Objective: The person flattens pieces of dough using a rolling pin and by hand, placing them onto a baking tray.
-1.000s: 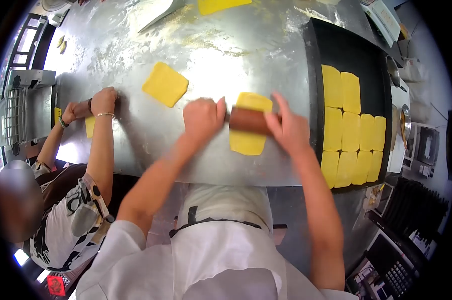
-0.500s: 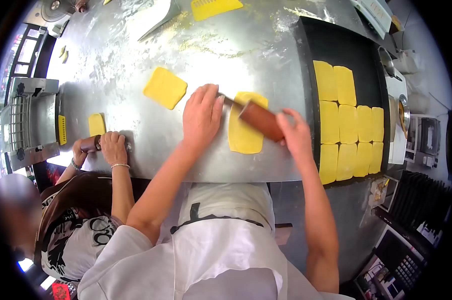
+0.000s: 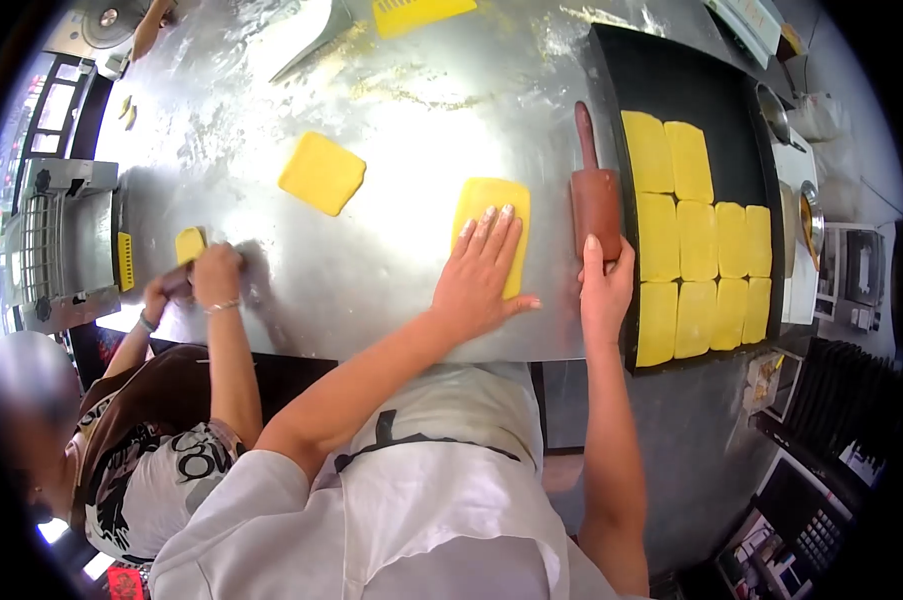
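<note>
In the head camera's view, the left hand [image 3: 479,275] lay flat on a thin yellow sheet of soft dough [image 3: 493,194], shaped like a long square. Its fingers were stretched out on top and not grasping anything, and the thumb stuck out past the dough's edge. The sheet was on the shiny grey metal worktop [image 3: 391,250], right in front of the person.

The right hand [image 3: 604,285] was out to the side. Its fingers were wrapped around the near end of a smooth, round, reddish-brown rolling pin [image 3: 596,205], with the thumb on top. The pin pointed away from the person, just beside a big, flat, black tray [image 3: 741,160]. I could not tell if the two touched.

The step in hand looked like the end of rolling this piece, because the pin was off the dough and the sheet was flat. Ten flat yellow sheets [image 3: 657,236] lay in rows in the tray, with bare black space behind some of them. The next move seemed to call for letting go of the pin and sliding fingers gently under the sheet, since soft dough could stretch or tear.

To the left, a nearly square yellow dough piece [image 3: 322,174] lay alone. Farther left, a co-worker's hands [image 3: 216,275] held another dark rolling pin [image 3: 177,282] near a small yellow bit of dough [image 3: 189,243].
</note>
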Available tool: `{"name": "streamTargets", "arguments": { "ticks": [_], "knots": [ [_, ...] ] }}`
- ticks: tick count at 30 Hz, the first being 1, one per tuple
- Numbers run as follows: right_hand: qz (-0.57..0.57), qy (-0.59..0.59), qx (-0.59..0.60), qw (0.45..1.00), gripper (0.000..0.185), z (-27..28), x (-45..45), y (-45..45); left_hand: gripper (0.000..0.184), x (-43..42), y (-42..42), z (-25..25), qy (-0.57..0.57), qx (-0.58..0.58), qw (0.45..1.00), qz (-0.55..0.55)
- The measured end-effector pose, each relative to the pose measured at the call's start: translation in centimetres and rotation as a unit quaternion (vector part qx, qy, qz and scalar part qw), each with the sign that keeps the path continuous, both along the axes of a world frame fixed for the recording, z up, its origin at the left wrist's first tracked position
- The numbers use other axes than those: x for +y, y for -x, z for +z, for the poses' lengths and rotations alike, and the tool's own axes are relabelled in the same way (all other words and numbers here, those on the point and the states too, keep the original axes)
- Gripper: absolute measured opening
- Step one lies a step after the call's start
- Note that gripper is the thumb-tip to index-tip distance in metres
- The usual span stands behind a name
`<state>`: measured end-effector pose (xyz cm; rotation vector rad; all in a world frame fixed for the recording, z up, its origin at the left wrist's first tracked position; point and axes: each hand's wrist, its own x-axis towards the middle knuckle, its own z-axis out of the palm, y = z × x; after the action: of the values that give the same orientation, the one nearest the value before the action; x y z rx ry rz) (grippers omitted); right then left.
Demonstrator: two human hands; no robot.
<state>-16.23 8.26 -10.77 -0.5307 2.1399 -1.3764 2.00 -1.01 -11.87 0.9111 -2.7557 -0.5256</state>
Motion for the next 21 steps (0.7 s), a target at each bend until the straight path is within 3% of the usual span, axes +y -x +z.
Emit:
{"name": "streamTargets", "arguments": {
  "ticks": [2,5,12,21],
  "knots": [
    [0.012,0.009,0.048,0.999,0.057,-1.9,0.8,0.6,0.110,0.4,0.1,0.3,-0.027,0.006,0.999,0.025],
    [0.022,-0.009,-0.019,1.000,0.054,0.3,1.1,0.2,0.108,0.9,-0.7,-0.6,0.007,-0.017,0.999,-0.031],
    [0.028,0.027,-0.124,0.992,0.053,1.5,0.5,0.9,0.113,-1.5,-3.9,1.9,-0.043,0.013,0.997,-0.066],
    [0.067,0.047,-0.133,0.988,0.058,0.6,0.6,1.9,0.116,-5.9,-5.0,1.2,-0.008,-0.036,0.986,-0.163]
  ]
}}
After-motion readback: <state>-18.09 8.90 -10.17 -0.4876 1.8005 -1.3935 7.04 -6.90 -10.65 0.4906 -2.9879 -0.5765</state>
